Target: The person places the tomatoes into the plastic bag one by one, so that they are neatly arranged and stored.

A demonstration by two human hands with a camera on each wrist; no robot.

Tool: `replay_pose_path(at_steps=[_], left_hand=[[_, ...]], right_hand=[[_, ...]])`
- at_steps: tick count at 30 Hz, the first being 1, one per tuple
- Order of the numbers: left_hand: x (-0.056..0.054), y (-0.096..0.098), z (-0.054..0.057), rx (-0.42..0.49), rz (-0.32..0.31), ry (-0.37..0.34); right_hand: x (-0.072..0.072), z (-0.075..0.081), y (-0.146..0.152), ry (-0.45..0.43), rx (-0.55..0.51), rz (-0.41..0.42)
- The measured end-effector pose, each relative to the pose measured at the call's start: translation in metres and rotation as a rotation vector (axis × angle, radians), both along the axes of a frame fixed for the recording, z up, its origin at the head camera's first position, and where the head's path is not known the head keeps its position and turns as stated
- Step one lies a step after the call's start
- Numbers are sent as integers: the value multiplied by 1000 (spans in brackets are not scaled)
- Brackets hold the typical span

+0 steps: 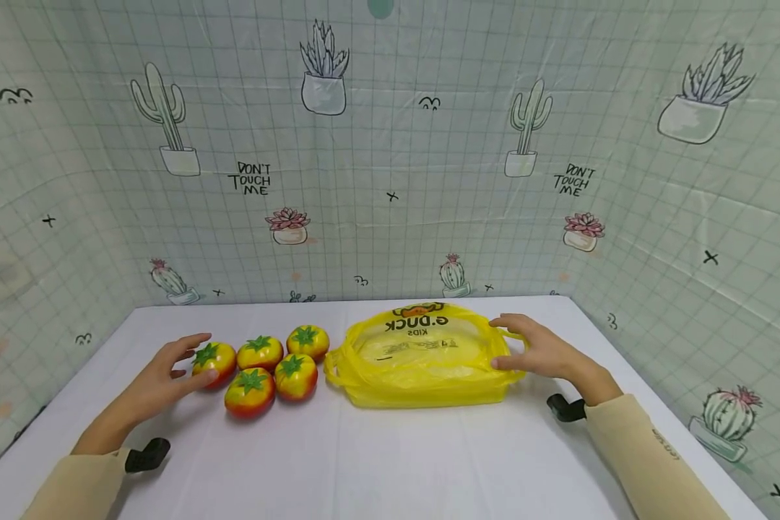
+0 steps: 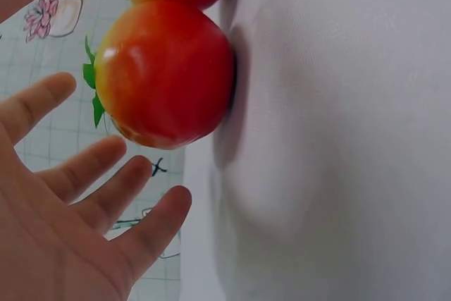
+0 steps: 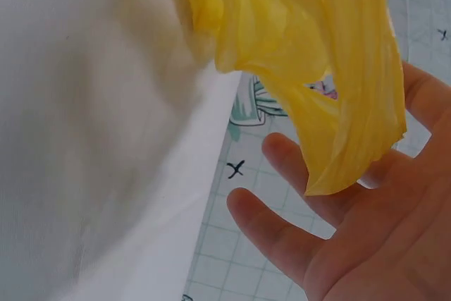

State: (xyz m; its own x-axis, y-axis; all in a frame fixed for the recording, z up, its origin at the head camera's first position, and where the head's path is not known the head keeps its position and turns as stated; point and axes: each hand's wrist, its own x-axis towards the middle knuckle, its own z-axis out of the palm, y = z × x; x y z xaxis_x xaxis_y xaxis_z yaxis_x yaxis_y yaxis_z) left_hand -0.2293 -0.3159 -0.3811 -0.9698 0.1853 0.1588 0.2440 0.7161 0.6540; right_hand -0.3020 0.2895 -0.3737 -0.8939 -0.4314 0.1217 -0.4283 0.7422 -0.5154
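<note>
Around the table hangs a pale checked cloth, which is printed with potted cacti and the words "DON'T TOUCH ME". Before it is the white table, and I see a person reaching over it with both arms. On the table, right of its middle, lies a yellow plastic bag with the black print "G.DUCK KIDS" and a loop handle at each end. The two beige sleeves come in from the near side.

The right hand is at the right end of the bag, its fingers spread apart; the yellow handle hangs in front of these fingers, and I cannot tell how firmly they touch it. The left hand is also with fingers apart, placed around the left side of the leftmost tomato; whether it touches, I cannot say.

The five glossy red-and-yellow tomatoes stand close together left of the bag, three behind and two in front, with green leaves on top. Smallest are the black wrist pieces, one at each cuff.
</note>
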Motion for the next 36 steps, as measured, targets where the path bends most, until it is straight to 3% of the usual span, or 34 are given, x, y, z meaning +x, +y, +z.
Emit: replay_pose_path(at_steps=[12,27,36], left_hand=[[2,3,-5,-14,18,-62],[-2,10,-7,-69,49,-35],[-4,11,-10,-58,87,-60]], right_hand=[[-3,-8,-2,-33,31,-22],[-5,-11,-4,-51,41,-25],[-5,-12,-4,-66,47,-18]])
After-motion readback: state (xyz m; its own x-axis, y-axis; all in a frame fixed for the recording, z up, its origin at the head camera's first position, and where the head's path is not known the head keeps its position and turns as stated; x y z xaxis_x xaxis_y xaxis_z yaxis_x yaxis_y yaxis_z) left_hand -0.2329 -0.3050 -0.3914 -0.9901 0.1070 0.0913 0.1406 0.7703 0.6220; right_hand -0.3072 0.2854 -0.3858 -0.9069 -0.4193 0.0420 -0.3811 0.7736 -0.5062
